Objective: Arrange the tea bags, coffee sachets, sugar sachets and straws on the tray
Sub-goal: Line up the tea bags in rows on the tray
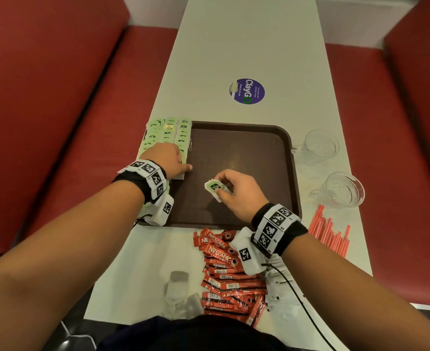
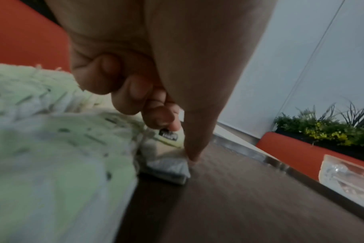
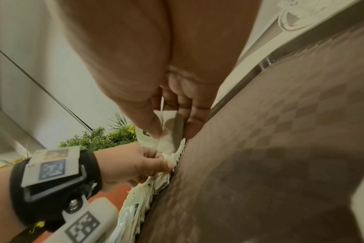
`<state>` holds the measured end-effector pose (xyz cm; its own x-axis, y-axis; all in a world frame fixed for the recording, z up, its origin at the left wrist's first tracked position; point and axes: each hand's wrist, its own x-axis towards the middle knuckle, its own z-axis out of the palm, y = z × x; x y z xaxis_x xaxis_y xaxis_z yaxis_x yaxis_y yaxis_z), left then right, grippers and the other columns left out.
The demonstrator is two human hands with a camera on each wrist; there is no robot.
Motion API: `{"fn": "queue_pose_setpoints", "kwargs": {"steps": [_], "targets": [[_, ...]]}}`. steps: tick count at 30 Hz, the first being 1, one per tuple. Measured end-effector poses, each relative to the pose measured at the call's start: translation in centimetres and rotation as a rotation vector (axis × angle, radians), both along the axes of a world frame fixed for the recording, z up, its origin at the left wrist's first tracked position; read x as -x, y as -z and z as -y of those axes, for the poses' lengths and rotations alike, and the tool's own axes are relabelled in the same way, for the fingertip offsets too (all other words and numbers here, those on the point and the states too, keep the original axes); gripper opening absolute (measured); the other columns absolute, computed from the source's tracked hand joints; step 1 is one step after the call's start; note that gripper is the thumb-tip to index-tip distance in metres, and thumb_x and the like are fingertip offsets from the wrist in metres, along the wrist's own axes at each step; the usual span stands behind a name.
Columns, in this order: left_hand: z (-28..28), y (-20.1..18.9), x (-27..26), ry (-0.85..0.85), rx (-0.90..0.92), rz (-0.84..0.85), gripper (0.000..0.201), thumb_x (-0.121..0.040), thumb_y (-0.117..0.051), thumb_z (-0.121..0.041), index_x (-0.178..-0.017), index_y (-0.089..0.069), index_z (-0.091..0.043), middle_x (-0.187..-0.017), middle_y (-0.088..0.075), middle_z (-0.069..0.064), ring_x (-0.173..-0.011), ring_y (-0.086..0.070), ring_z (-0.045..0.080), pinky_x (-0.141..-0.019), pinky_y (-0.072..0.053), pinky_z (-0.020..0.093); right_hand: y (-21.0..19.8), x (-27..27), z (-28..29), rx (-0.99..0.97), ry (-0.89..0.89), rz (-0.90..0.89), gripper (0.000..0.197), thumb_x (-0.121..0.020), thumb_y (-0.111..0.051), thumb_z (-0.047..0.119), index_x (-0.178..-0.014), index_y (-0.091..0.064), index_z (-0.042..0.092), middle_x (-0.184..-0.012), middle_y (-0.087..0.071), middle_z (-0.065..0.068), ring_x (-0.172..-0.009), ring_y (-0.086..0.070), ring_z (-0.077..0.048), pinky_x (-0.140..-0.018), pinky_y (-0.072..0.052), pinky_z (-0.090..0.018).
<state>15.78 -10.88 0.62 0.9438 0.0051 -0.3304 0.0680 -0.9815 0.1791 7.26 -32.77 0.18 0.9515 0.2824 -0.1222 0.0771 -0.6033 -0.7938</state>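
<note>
A brown tray (image 1: 247, 153) lies on the white table, with rows of green-tagged tea bags (image 1: 168, 133) along its left side. My left hand (image 1: 169, 158) rests on the near end of those rows. Its fingers are curled, and its thumb and a fingertip pinch a tea bag (image 2: 168, 144) at the row's edge. My right hand (image 1: 236, 191) hovers over the tray's middle and pinches a single tea bag (image 1: 214, 187) between thumb and fingers. Red coffee sachets (image 1: 224, 269) lie heaped at the table's near edge, white sugar sachets (image 1: 282, 295) beside them, and red straws (image 1: 330, 231) at right.
Two clear glass cups (image 1: 321, 145) (image 1: 343, 190) stand on the table just right of the tray. A blurred clear object (image 1: 178, 287) sits near the table's front edge. A round purple sticker (image 1: 247, 91) marks the table beyond the tray. Red bench seats flank both sides.
</note>
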Motion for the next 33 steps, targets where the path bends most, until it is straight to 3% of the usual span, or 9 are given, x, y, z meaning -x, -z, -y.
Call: {"fn": "queue_pose_setpoints", "kwargs": {"steps": [5, 9, 12, 16, 23, 25, 27, 30, 33], "targets": [[0.0, 0.0, 0.3, -0.014, 0.034, 0.042, 0.03, -0.085, -0.067, -0.052, -0.085, -0.058, -0.024, -0.083, -0.063, -0.003, -0.08, -0.06, 0.02, -0.063, -0.044, 0.03, 0.1, -0.4, -0.4, -0.013, 0.035, 0.018, 0.011, -0.092, -0.068, 0.022, -0.089, -0.059, 0.028, -0.077, -0.063, 0.013, -0.07, -0.058, -0.002, -0.062, -0.041, -0.011], [0.6, -1.6, 1.7, 0.08, 0.408, 0.139, 0.028, -0.09, -0.06, -0.056, -0.084, -0.062, -0.028, -0.074, -0.06, -0.009, -0.067, -0.054, 0.007, -0.061, -0.039, 0.027, -0.1, -0.8, -0.8, -0.03, 0.04, 0.017, 0.007, -0.093, -0.068, 0.027, -0.091, -0.061, 0.028, -0.079, -0.065, 0.008, -0.072, -0.06, -0.007, -0.065, -0.046, -0.021], [1.3, -3.7, 3.5, 0.207, 0.675, 0.053, 0.023, -0.086, -0.068, -0.051, -0.088, -0.068, -0.028, -0.075, -0.061, -0.013, -0.06, -0.05, -0.001, -0.062, -0.039, 0.013, -0.2, -1.0, -1.2, -0.059, 0.054, 0.014, 0.005, -0.094, -0.067, 0.028, -0.093, -0.063, 0.025, -0.08, -0.066, 0.007, -0.073, -0.061, -0.009, -0.068, -0.05, -0.027], [1.1, -4.0, 4.2, 0.347, 0.564, 0.082, 0.007, -0.087, -0.073, -0.037, -0.088, -0.068, -0.031, -0.073, -0.061, -0.015, -0.065, -0.051, -0.001, -0.063, -0.039, 0.016, -0.2, -1.1, -1.6, -0.09, 0.067, 0.013, 0.007, -0.092, -0.07, 0.027, -0.094, -0.064, 0.024, -0.083, -0.068, 0.006, -0.076, -0.064, -0.01, -0.071, -0.055, -0.03], [-1.3, -3.3, 4.1, 0.148, 0.63, 0.126, 0.004, -0.094, -0.067, -0.025, -0.091, -0.064, -0.027, -0.073, -0.067, -0.011, -0.061, -0.055, -0.005, -0.059, -0.037, 0.006, 0.1, -0.8, -1.6, -0.161, 0.031, -0.066, 0.042, -0.082, -0.08, 0.023, -0.115, -0.054, 0.028, -0.088, -0.07, 0.008, -0.075, -0.065, -0.01, -0.074, -0.056, -0.028], [-2.6, -3.1, 3.8, 0.125, 0.554, 0.128, 0.003, -0.094, -0.066, -0.029, -0.095, -0.064, -0.027, -0.076, -0.068, -0.012, -0.065, -0.056, -0.004, -0.062, -0.04, 0.011, 0.0, -0.5, -1.3, -0.123, -0.009, -0.072, 0.04, -0.083, -0.079, 0.024, -0.114, -0.054, 0.028, -0.088, -0.069, 0.008, -0.074, -0.064, -0.009, -0.073, -0.054, -0.025], [-3.5, -2.6, 3.4, 0.169, 0.399, 0.019, 0.006, -0.093, -0.066, -0.033, -0.097, -0.064, -0.029, -0.078, -0.068, -0.012, -0.071, -0.06, 0.002, -0.066, -0.044, 0.021, 0.0, 0.0, -1.1, -0.08, -0.068, -0.087, 0.03, -0.084, -0.079, 0.023, -0.106, -0.06, 0.025, -0.087, -0.069, 0.007, -0.072, -0.062, -0.007, -0.072, -0.054, -0.025], [-3.9, -1.2, 2.9, 0.215, 0.24, -0.136, 0.007, -0.092, -0.068, -0.035, -0.097, -0.067, -0.03, -0.082, -0.07, -0.01, -0.079, -0.065, 0.009, -0.07, -0.048, 0.025, -0.1, 1.0, -1.3, 0.0, -0.196, -0.109, 0.022, -0.084, -0.079, 0.024, -0.1, -0.064, 0.022, -0.084, -0.068, 0.007, -0.067, -0.057, -0.004, -0.07, -0.055, -0.026], [-3.8, 0.2, 2.1, 0.159, 0.202, -0.043, 0.01, -0.091, -0.069, -0.034, -0.099, -0.069, -0.029, -0.09, -0.069, -0.009, -0.084, -0.064, 0.015, -0.073, -0.048, 0.027, 0.0, 1.9, -1.5, 0.102, -0.287, -0.054, 0.02, -0.084, -0.077, 0.029, -0.1, -0.065, 0.023, -0.085, -0.066, 0.012, -0.069, -0.054, 0.0, -0.067, -0.048, -0.019]]}}
